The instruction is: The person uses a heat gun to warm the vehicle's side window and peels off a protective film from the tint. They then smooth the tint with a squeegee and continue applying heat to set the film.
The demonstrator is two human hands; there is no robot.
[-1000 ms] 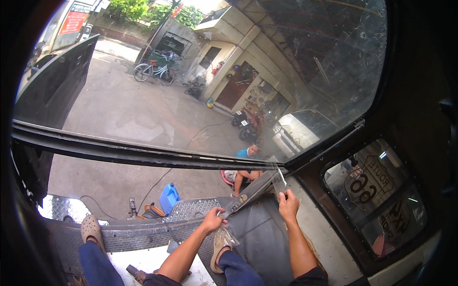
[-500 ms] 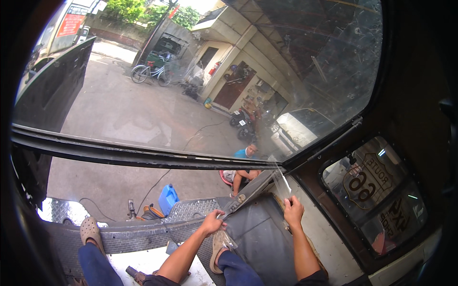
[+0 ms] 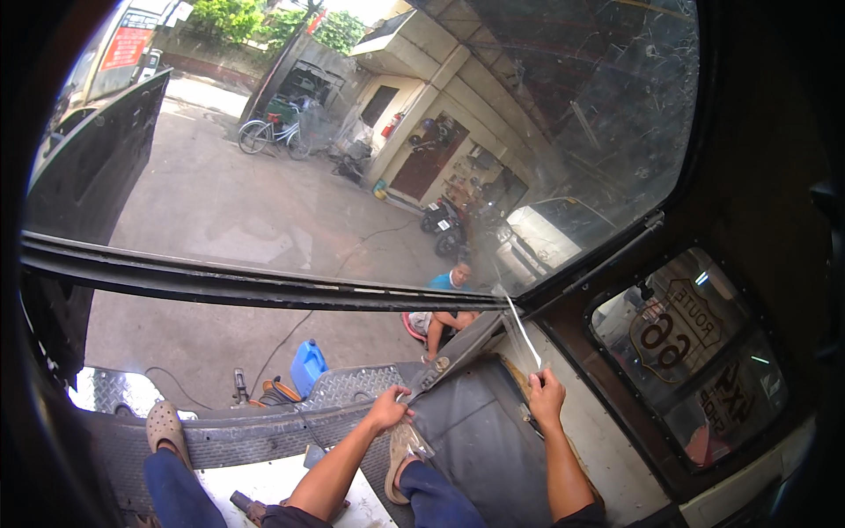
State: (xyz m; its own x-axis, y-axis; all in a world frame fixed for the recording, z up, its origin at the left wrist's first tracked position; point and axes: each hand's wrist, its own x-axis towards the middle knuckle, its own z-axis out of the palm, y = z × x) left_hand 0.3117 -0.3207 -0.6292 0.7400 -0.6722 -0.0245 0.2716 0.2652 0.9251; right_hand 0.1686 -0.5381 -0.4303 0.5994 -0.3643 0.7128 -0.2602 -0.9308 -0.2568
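In my raised right hand (image 3: 547,398) is the lower end of a thin white strip (image 3: 525,333), pinched between closed fingers. The strip slants up and left toward the bottom corner of the large window frame (image 3: 352,295). My left hand (image 3: 389,410) is closed above my right shoe (image 3: 398,466). From its fingers hangs a clear, crinkled plastic packet (image 3: 408,438). Between the hands, a dark panel (image 3: 475,422) spreads out beside a pale side wall (image 3: 607,431).
A person (image 3: 449,308) in a blue top sits outside beyond the ledge. A blue jug (image 3: 308,368) and a coiled orange hose (image 3: 279,390) stand near the diamond-plate step (image 3: 356,385). At right is a small side window (image 3: 691,356). A white board (image 3: 264,484) lies between my legs.
My right hand has shifted slightly down and right with the white strip, which now shows longer and curved. My left hand has barely moved.
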